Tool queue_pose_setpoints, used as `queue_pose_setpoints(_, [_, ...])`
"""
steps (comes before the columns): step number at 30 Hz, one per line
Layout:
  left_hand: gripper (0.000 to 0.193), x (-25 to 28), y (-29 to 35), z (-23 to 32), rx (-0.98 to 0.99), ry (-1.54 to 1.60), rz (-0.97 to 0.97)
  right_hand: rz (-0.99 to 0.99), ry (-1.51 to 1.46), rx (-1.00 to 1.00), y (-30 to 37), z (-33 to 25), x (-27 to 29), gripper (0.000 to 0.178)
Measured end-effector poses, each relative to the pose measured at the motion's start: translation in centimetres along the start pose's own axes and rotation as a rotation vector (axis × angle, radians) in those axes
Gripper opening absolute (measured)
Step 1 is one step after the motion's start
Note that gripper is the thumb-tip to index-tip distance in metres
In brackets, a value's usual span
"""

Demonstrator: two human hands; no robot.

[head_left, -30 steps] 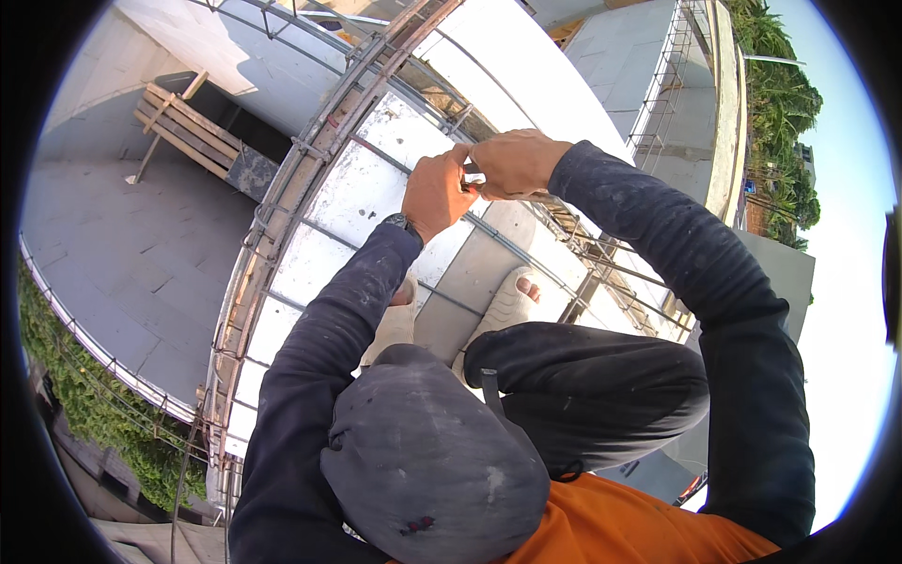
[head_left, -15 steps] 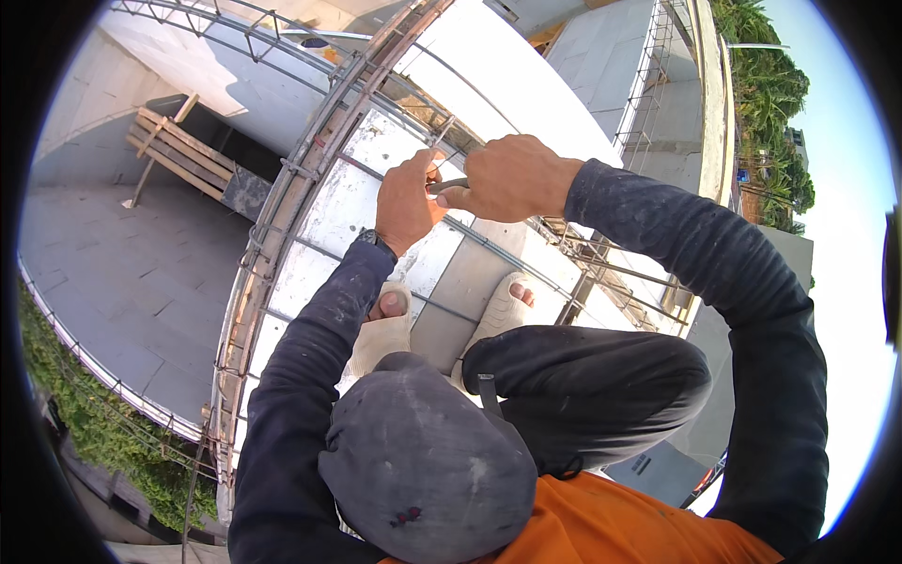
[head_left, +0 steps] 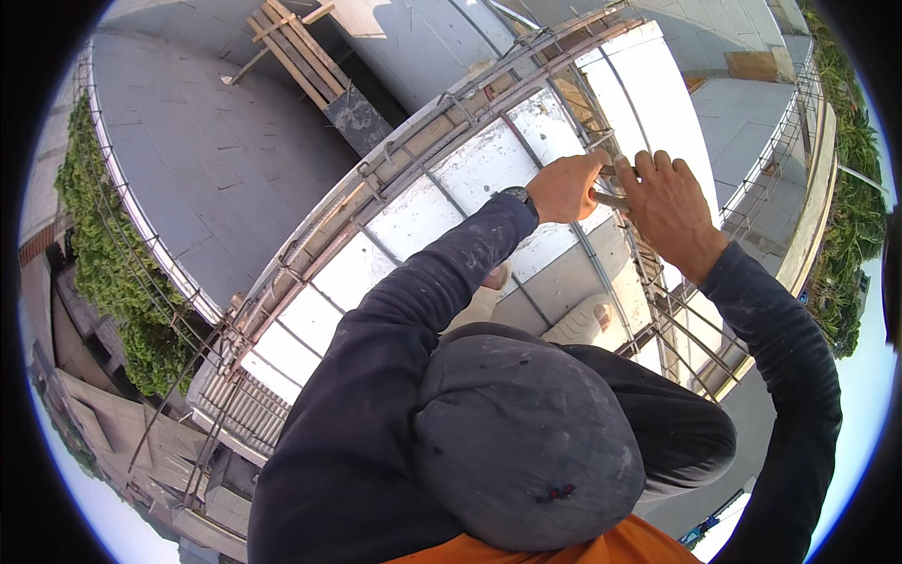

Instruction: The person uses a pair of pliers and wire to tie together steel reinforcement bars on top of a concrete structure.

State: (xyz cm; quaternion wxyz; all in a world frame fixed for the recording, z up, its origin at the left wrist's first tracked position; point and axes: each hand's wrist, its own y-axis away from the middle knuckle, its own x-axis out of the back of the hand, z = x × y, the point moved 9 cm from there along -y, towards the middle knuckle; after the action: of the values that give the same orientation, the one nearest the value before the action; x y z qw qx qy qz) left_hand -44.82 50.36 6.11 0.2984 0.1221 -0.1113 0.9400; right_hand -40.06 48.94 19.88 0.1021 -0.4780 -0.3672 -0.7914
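My left hand (head_left: 567,188), with a dark watch at its wrist, is closed beside my right hand (head_left: 671,211). Dark metal pincers (head_left: 613,201) show between them; two handle-like bars run into my right hand, whose fingers are bent around them. The jaws are out of sight behind my left hand, and whatever it holds is hidden. Both hands are above the steel bars (head_left: 584,240) laid in a grid over white panels (head_left: 413,221). My sandalled foot (head_left: 578,322) rests on a grey board (head_left: 550,277) among the bars.
A curved rebar edge (head_left: 376,179) borders a drop to a lower grey floor (head_left: 207,169). Leaning planks (head_left: 296,52) stand down there. More rebar (head_left: 691,324) runs along the right side, with a lower ledge beyond it. Green plants (head_left: 117,254) grow outside the wall.
The view has turned, so the planks and deck sit differently in it. Both hands appear farther right, and the right hand's fingers now point upward, with two tool bars showing.
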Motion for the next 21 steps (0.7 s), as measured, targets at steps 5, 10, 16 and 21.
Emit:
queue_pose_setpoints(5, [0.049,0.3,3.0,2.2,-0.011,-0.130,0.332,-0.869,-0.790,-0.417,-0.1,2.0,-4.9,0.062])
queue_pose_setpoints(10, [0.048,-1.3,2.0,-0.1,0.047,-0.058,0.139,-0.469,-0.623,-0.176,-1.6,1.1,-1.6,0.051])
queue_pose_setpoints(16, [0.047,-1.2,-0.6,-1.6,0.064,0.059,-0.182,-0.129,0.001,0.081,-0.7,-1.8,2.7,0.068])
queue_pose_setpoints(21, [0.057,-2.7,-1.7,-2.4,0.109,0.075,-0.269,-0.119,0.089,0.014,-1.0,0.3,-1.5,0.075])
